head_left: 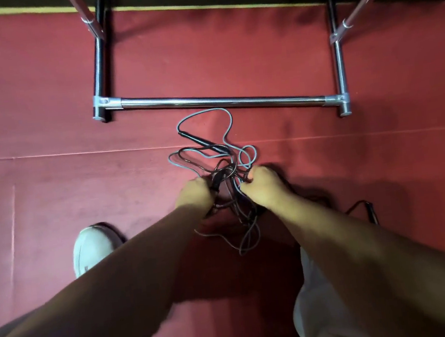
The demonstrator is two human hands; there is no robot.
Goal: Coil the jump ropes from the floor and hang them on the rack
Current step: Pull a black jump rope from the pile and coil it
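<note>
Gym floor: red matting (45,110), chrome rack (222,103).

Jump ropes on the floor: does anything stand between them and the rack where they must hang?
Nothing visible does. The jump ropes lie tangled on the red mat, just before the rack's bottom bar. The left hand and right hand grip the tangle. The rack's top is out of frame.

A single wide-angle camera, worn on the person's head, looks forward and steeply down at the red floor (44,104), near enough that both forearms (144,272) fill the lower frame. The rack (222,103) crosses the upper middle with its base bar; a white shoe (92,248) shows lower left.
</note>
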